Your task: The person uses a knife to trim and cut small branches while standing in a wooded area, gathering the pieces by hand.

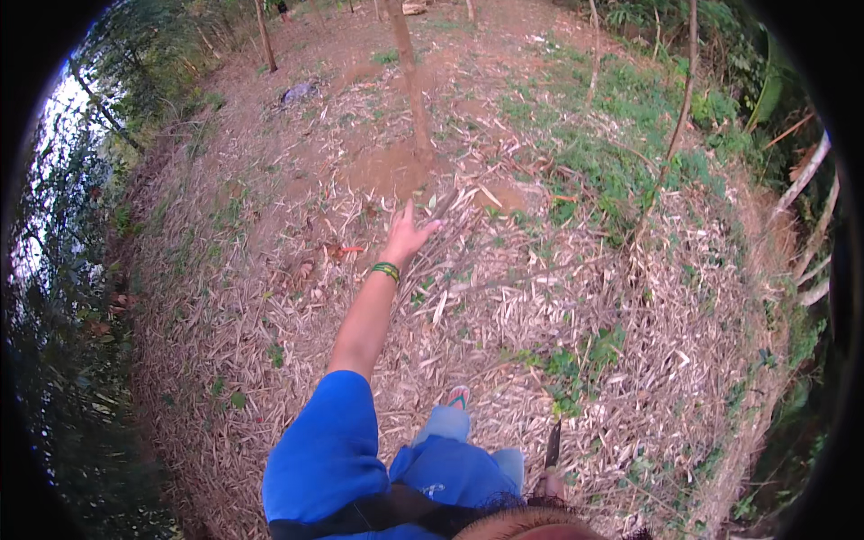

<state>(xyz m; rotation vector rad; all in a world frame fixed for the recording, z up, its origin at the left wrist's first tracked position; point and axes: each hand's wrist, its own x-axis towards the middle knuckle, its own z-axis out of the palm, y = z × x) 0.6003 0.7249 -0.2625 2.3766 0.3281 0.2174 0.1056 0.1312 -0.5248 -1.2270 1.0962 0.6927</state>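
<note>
Blue sleeve [324, 441], near left. At near right, the right hand [551, 487], partly hidden at the lower edge, appears clenched around the grip of a long dark-bladed knife [553, 443], its blade pointing far. Well beyond it, the left hand [411, 238] extends over dry leaf litter [346, 409], fingers parted and thumb out to the right, nothing clearly grasped. Dry branch [444, 205]: just beside the thumb, far right of the palm, long axis running near left to far right; contact cannot be told. Left is the nearer hand. Slender tree trunk [409, 72] stands farther off.
</note>
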